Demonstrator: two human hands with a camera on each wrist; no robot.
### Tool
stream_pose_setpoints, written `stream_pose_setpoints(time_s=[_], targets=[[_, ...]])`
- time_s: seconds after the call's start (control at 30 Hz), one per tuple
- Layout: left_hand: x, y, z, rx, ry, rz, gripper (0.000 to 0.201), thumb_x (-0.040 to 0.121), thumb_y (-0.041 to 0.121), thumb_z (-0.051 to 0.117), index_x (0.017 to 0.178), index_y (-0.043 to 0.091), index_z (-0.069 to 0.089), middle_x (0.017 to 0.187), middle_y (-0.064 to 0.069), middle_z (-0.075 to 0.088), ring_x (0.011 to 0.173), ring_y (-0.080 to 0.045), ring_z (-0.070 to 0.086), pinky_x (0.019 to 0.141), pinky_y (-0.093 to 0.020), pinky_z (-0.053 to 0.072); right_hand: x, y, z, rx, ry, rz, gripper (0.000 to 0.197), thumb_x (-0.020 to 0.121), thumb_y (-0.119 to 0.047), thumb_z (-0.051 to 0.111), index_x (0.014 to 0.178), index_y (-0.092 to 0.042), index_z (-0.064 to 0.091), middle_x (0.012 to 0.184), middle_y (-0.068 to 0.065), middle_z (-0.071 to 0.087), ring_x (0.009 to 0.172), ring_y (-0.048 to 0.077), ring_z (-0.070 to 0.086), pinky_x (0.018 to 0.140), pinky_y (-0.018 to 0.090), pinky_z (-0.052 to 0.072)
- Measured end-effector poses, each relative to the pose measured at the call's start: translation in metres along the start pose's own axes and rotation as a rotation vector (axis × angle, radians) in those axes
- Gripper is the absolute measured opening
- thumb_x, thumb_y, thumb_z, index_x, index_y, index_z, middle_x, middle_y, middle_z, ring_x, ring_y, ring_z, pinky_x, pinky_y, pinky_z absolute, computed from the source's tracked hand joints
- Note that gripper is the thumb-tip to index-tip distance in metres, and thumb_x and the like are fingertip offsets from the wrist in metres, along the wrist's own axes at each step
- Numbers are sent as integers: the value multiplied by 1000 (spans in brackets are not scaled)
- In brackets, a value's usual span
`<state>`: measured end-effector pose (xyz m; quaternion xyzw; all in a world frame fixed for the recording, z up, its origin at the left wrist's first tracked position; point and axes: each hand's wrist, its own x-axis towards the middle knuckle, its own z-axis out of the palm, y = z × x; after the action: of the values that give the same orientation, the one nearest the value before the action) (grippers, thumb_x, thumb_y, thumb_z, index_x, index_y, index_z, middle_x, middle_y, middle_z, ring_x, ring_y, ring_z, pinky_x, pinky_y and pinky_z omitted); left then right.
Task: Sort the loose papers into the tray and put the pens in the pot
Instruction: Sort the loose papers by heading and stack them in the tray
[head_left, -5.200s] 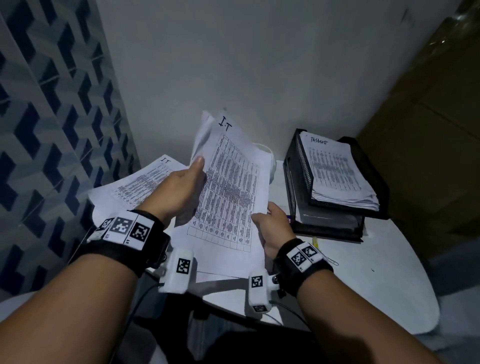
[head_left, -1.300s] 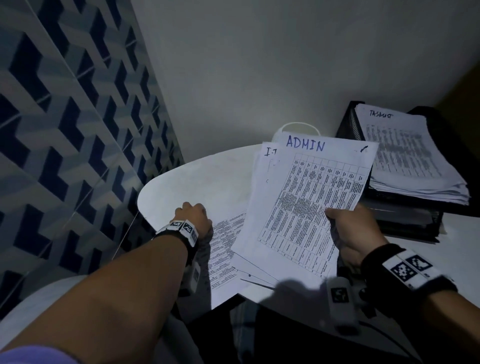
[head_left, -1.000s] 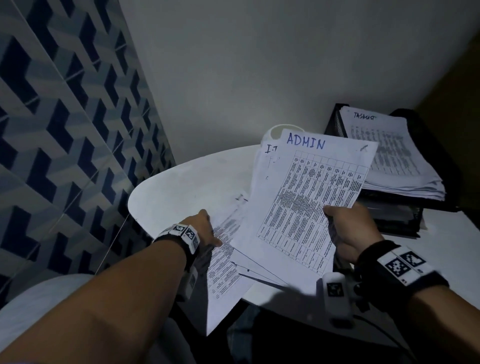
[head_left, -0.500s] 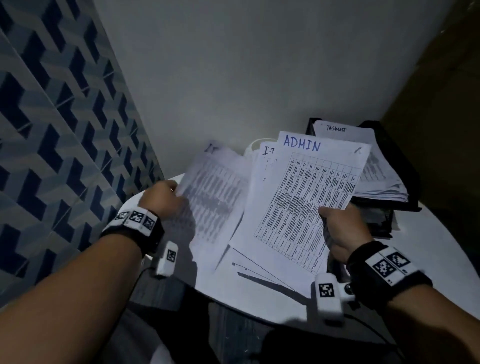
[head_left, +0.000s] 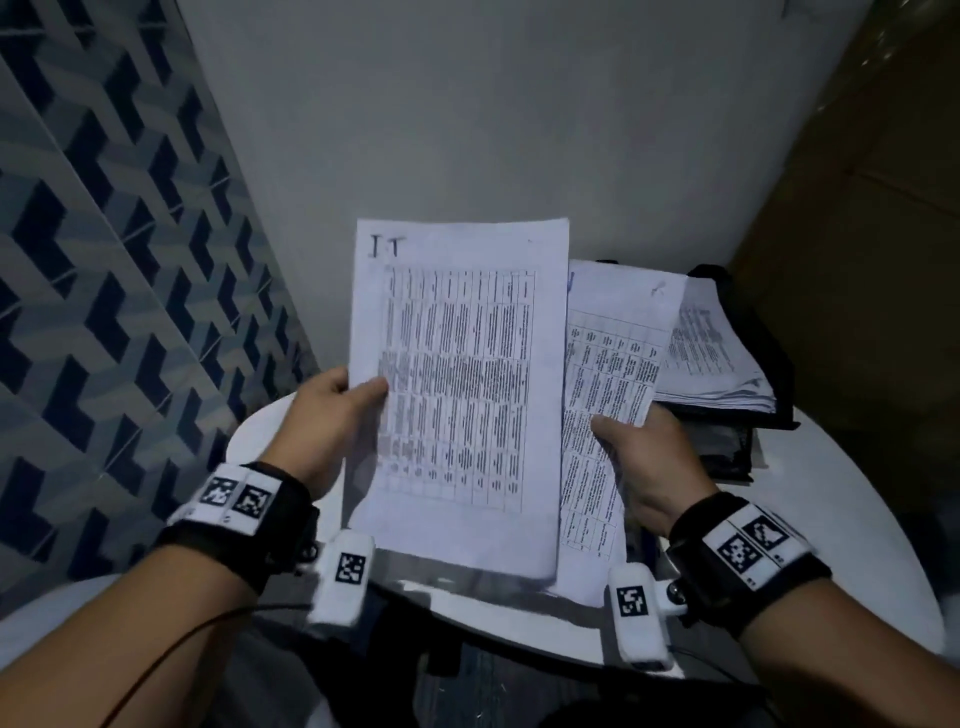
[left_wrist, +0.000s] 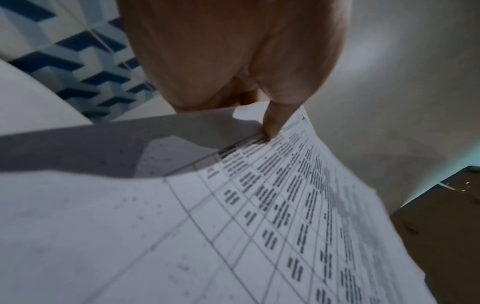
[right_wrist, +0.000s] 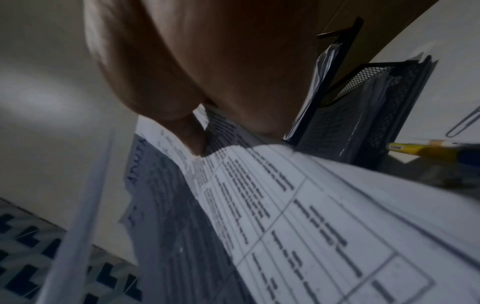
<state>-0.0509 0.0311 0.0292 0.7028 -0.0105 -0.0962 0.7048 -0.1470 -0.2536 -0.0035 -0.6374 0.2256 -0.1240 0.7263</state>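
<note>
My left hand (head_left: 332, 410) pinches the left edge of a printed sheet headed "IT" (head_left: 457, 374) and holds it upright above the table; the thumb (left_wrist: 275, 119) lies on its face. My right hand (head_left: 644, 447) grips a stack of printed papers (head_left: 608, 374) just behind and right of that sheet, the same papers (right_wrist: 311, 216) filling the right wrist view. The black mesh tray (head_left: 748, 332) stands at the back right with a pile of papers (head_left: 711, 358) on its top level. A yellow and blue pen (right_wrist: 428, 150) lies on the table beside the tray (right_wrist: 363, 107). No pot is in view.
The round white table (head_left: 831, 509) sits in a corner, with a blue patterned tile wall (head_left: 104, 260) on the left and a plain wall (head_left: 467, 104) behind. A paper clip (right_wrist: 465, 123) lies on the table near the pen. A brown panel (head_left: 883, 208) rises at the right.
My left hand picked the "IT" sheet off the left of the table and raised it upright in front of the stack in my right hand, now covering the "ADMIN" heading.
</note>
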Motion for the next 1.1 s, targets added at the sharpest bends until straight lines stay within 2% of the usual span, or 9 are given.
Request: stream_pose_setpoints(time_s=[0.13, 0.3, 0.4, 0.5, 0.63, 0.73, 0.87, 0.97, 1.1], targets=[[2, -23, 22, 11, -27, -98, 17, 102, 15, 59, 112, 4, 67, 99, -9, 77, 88, -29, 70, 74, -37, 52, -14, -4, 8, 132, -93, 31, 33, 93, 11, 54, 121, 0, 69, 117, 17, 74, 111, 38, 70, 97, 55, 56], [5, -27, 33, 0, 54, -27, 36, 94, 1, 66, 124, 12, 50, 103, -21, 76, 83, -33, 75, 75, -46, 61, -14, 1, 11, 302, -91, 29, 40, 105, -35, 52, 134, -11, 64, 134, 9, 68, 127, 29, 62, 112, 51, 44], [8, -21, 29, -63, -35, 27, 53, 93, -6, 66, 138, 17, 51, 110, -12, 78, 97, -28, 77, 84, -42, 61, -8, 4, 20, -55, 16, -129, 22, 100, -24, 62, 120, -17, 68, 104, -4, 76, 93, 15, 71, 87, 31, 53], [11, -15, 25, -7, -38, 95, 35, 89, -12, 63, 119, 5, 70, 110, -11, 78, 102, -27, 75, 85, -35, 60, -2, 7, 31, -319, 110, -200, 25, 93, -26, 67, 98, -1, 66, 72, 1, 61, 59, 16, 52, 65, 29, 46], [12, -18, 18, -35, -15, 134, 33, 86, -11, 64, 111, 7, 74, 113, -14, 76, 111, -37, 70, 94, -55, 57, -5, 11, 51, -359, 156, -198, 42, 94, -22, 70, 61, 0, 55, 49, 0, 53, 41, 14, 48, 49, 25, 42], [13, -26, 9, 11, 4, 105, 40, 83, -16, 59, 112, 7, 74, 113, -10, 77, 111, -32, 70, 99, -56, 55, -14, 13, 63, -342, 138, -232, 34, 93, -19, 71, 75, 9, 65, 68, 16, 71, 58, 24, 68, 58, 39, 57], [9, -34, 1, 80, -35, 22, 42, 81, -17, 57, 114, 4, 73, 108, -9, 79, 105, -29, 73, 99, -54, 55, -19, 23, 63, -143, 94, -151, 16, 93, -8, 71, 107, -16, 66, 96, -10, 72, 68, -14, 65, 62, 6, 52], [5, -33, -2, 96, -34, -4, 44, 82, -17, 53, 114, 5, 72, 106, -9, 79, 104, -30, 73, 99, -54, 55, -19, 28, 61, -50, 91, -108, 28, 94, -5, 69, 119, -16, 65, 104, -6, 74, 83, -1, 72, 62, 10, 53], [2, -30, 0, 108, -54, -6, 36, 81, -13, 56, 108, 4, 74, 106, -12, 78, 108, -36, 70, 99, -55, 54, -15, 30, 60, -44, 114, -115, 29, 86, -5, 66, 114, -11, 69, 101, -1, 77, 92, 17, 73, 83, 32, 58]])
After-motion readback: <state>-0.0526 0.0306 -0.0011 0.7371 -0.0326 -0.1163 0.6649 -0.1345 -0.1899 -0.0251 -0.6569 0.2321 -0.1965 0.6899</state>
